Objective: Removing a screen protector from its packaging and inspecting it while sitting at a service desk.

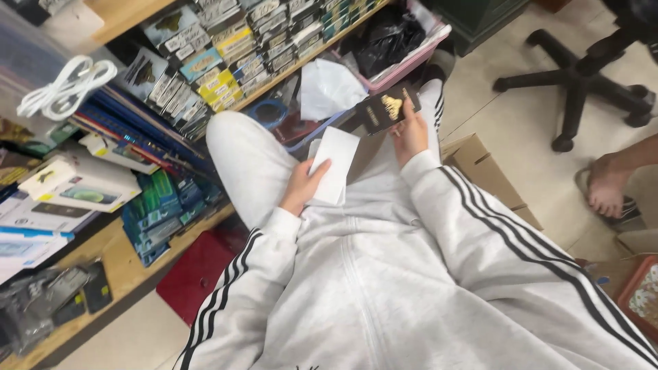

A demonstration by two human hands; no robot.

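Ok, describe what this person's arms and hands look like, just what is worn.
Both arms are in loose light grey sleeves, each with three dark stripes running down its length and a ribbed cuff at the wrist. The left hand and the right hand are bare: no gloves, rings or watch show.

A flat white card [334,166] lies tilted over the lap, gripped at its seven o'clock edge. A small black box with gold print [386,109] is held up at its one o'clock.
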